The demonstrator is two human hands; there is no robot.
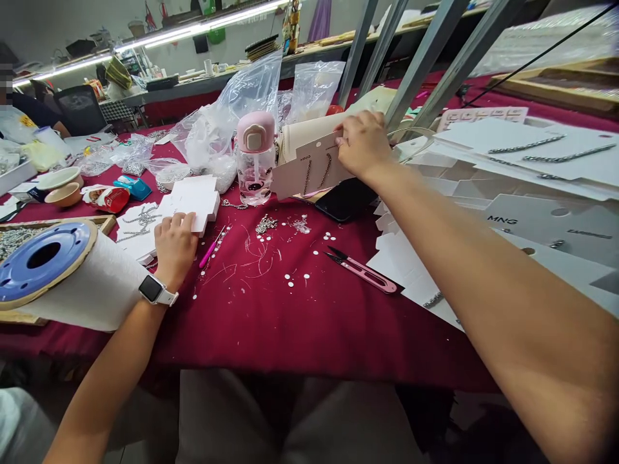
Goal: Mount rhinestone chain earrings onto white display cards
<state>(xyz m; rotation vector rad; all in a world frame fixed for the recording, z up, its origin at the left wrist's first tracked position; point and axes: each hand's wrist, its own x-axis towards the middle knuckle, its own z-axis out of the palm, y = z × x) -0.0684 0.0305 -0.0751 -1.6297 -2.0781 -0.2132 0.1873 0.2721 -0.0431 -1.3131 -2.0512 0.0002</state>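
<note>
My left hand (175, 248) lies on a stack of white die-cut cards (191, 205), its fingers over their edge, with a white-strapped smartwatch (155, 290) on the wrist. My right hand (362, 145) pinches the top edge of a white MNG card (309, 169) with a pair of gold-coloured chain earrings (314, 175) hanging on it. Behind that card stands a curved cream-coloured stack of cards (309, 132). Loose silver chain pieces (142, 219) lie on white cards beside my left hand.
Pink thread snips (362, 270), a black phone (345, 198) and a pink-lidded bottle (255, 158) sit on the maroon cloth (271, 322). Printed cards (546, 222) pile at right. Plastic bags (246, 109) stand behind. A blue-ended paper roll (48, 264) lies at left. Metal struts (425, 64) rise ahead. A co-worker (33, 109) sits far left.
</note>
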